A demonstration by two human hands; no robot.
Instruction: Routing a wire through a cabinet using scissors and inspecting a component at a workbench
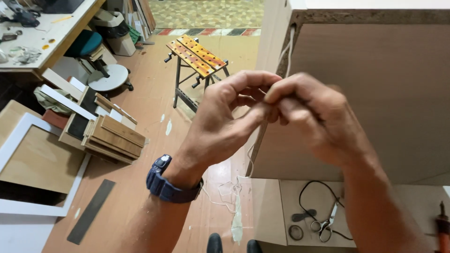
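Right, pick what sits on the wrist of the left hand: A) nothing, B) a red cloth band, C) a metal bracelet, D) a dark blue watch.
D: a dark blue watch wraps the wrist below the left hand, which pinches thin white string with the right hand.

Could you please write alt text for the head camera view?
Two bare hands, left hand and right hand, pinch a thin white string together before a brown board. Below lie scissors; a folding workbench stands behind.
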